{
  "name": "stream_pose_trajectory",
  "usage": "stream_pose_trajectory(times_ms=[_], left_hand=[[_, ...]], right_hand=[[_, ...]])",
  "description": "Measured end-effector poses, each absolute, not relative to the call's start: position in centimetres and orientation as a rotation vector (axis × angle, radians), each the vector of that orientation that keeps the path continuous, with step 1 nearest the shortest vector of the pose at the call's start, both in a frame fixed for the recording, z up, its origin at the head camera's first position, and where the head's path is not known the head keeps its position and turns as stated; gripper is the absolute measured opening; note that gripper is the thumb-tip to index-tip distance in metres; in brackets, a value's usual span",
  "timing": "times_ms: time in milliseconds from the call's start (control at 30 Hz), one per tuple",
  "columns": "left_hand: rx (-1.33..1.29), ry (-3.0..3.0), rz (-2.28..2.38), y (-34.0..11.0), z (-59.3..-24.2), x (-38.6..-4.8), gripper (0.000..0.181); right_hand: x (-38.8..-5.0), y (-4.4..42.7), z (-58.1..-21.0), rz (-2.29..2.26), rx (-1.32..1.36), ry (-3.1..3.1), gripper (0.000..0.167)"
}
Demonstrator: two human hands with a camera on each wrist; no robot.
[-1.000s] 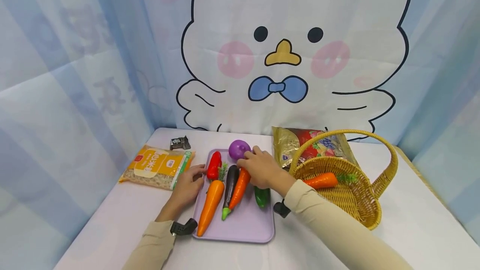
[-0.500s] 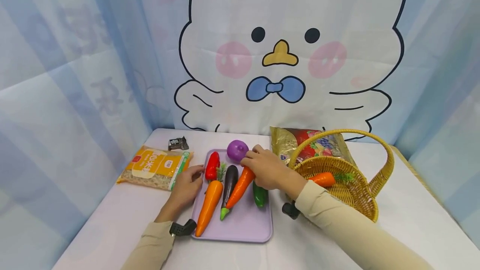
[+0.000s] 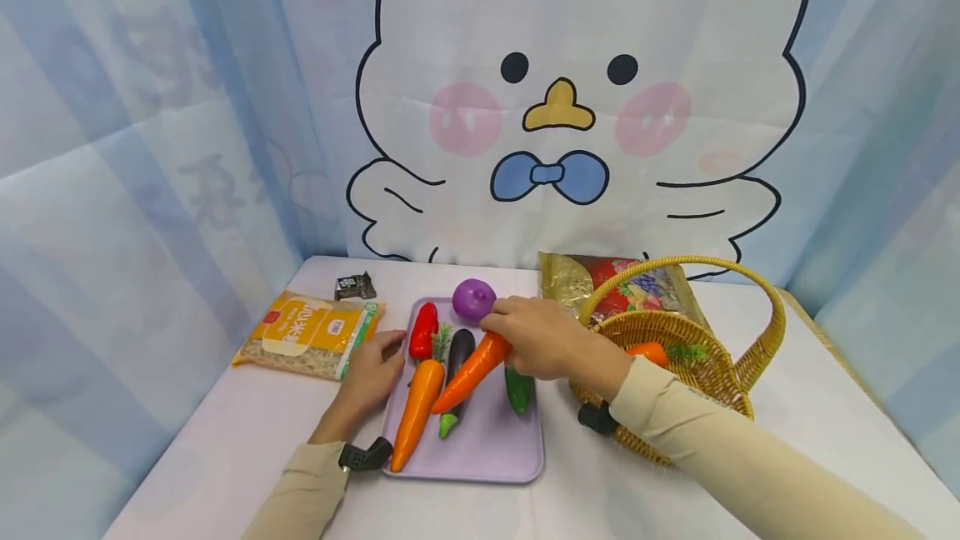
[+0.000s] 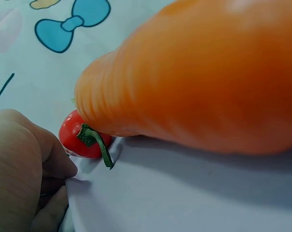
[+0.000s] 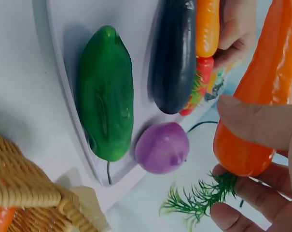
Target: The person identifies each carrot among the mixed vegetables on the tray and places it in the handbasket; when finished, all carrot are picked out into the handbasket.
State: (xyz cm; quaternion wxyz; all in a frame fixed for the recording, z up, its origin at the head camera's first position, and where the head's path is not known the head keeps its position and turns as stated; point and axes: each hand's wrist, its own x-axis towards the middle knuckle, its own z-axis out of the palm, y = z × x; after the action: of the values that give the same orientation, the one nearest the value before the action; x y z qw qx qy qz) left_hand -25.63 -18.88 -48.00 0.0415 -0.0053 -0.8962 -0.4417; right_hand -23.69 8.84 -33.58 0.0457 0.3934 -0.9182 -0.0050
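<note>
Fingers [image 5: 259, 193] of the right hand [image 3: 543, 342] are pinched round the thick leafy end of the red-orange carrot [image 3: 472, 373], tbh a solid hold. It's over the tray [image 3: 495, 448], long axis pointing tip-out between 7 and 8 o'clock. Basket's [image 3: 723, 361] between 3 and 4 from that hand, way nearer it than the left hand [image 3: 372, 369], which pinches the tray rim around 9.

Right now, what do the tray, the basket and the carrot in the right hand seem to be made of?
Tray: probably moulded plastic, smooth and lilac, with even colour and rounded corners.
Basket: wicker or plastic imitation, light sheen; the woven strands show.
Carrot: perhaps plastic or coated foam, glossy, with bright highlights; its core is hidden.
</note>
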Motion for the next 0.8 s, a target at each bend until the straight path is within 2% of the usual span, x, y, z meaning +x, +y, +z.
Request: stream_pose_trajectory(times_ms=[567, 800], left_hand=[[-0.019, -2.755, -1.326, -19.0, -47.8, -25.6, 0.046], [-0.014, -2.754, -1.329, -18.9, -47.8, -25.6, 0.046]], right_hand=[[-21.3, 12.2, -32.0, 0.186, 1.249, -2.814, 0.035], [-20.4, 13.6, -31.2, 0.235, 1.167, -2.89, 0.039]])
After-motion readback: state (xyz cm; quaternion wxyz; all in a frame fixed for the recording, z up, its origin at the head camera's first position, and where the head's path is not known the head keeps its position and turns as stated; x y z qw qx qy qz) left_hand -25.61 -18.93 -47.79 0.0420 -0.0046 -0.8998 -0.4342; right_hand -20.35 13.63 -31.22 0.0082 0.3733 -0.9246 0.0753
